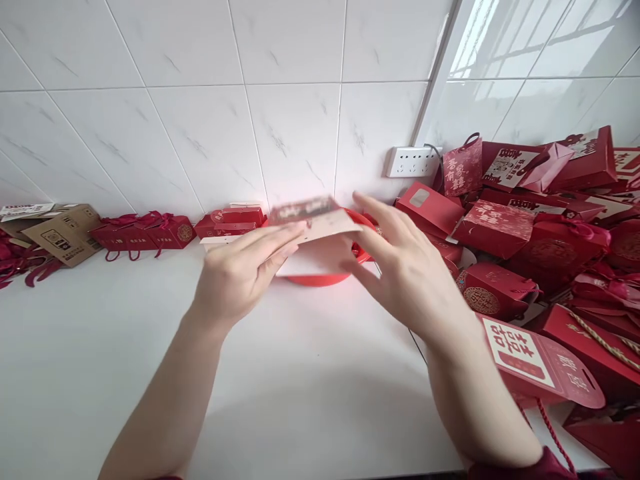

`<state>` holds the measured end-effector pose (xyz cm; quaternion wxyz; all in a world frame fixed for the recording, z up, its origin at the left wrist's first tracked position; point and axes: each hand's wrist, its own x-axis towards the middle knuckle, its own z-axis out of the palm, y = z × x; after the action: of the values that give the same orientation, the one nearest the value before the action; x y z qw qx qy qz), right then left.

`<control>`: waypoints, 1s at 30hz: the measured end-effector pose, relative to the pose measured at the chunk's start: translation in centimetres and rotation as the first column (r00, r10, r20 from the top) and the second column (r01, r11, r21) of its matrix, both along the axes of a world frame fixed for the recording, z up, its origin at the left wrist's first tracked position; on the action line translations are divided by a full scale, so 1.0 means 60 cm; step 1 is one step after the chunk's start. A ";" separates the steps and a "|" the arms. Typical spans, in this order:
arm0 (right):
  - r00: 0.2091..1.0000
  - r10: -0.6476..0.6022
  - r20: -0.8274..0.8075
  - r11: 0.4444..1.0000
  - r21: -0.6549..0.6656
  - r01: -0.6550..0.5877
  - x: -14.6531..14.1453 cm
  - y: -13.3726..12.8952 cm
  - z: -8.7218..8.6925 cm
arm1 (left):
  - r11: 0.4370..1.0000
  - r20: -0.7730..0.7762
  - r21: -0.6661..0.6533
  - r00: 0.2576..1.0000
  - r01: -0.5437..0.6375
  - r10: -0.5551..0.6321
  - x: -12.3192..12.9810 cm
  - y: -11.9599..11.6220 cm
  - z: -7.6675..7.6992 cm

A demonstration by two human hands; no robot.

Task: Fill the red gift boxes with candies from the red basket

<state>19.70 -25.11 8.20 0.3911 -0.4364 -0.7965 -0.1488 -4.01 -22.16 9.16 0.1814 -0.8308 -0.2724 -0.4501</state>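
Note:
A paper gift box (323, 230) is held up in the middle, its pale inside facing me and its printed red outer side blurred. My left hand (237, 273) grips its left side, with the fingers on top and the thumb below. My right hand (400, 267) is at the right end of the box, fingers apart and curved around the opening. Whether its fingertips touch the card, I cannot tell. Just behind and beneath the box is a round red basin (320, 281), mostly hidden, with small red things inside at the right.
Many red gift boxes (495, 227) are heaped on the right of the white table (320, 387). Against the tiled wall stand small red boxes (145, 232), another red box (233, 223) and a brown carton (65, 233). A white power strip (413, 162) is at the wall.

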 end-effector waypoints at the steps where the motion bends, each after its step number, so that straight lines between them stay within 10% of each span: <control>1: 0.994 -0.038 -0.105 0.999 0.029 0.041 -0.008 0.018 -0.010 | 1.000 0.005 0.027 1.000 0.004 -0.004 0.005 0.015 -0.009; 5: 0.882 -0.097 -0.462 0.973 -0.229 -0.013 -0.038 0.100 -0.062 | 1.000 -0.003 -0.027 1.000 -0.016 0.015 0.012 0.086 -0.057; 8: 0.691 -0.103 -0.716 0.803 -0.470 -0.367 -0.045 0.146 -0.092 | 0.987 -0.022 -0.146 0.997 -0.071 0.068 0.004 0.131 -0.094; 16: 0.207 -0.100 -0.973 0.414 -0.230 -0.881 -0.040 0.191 -0.111 | 0.977 -0.121 -0.180 0.988 -0.118 0.097 0.008 0.163 -0.148; 23: -0.169 -0.208 -0.963 0.356 0.087 -0.930 -0.065 0.202 -0.138 | 0.970 -0.288 -0.154 0.948 -0.189 0.139 0.015 0.161 -0.159; 30: -0.225 -0.259 -0.939 0.360 0.123 -0.925 -0.064 0.200 -0.136 | 0.974 -0.280 -0.123 0.948 -0.191 0.150 0.011 0.159 -0.151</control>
<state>15.87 -13.11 0.05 0.5940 -0.1733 -0.3142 0.7200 -3.33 -12.60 0.12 0.1924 -0.8688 -0.3490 -0.2940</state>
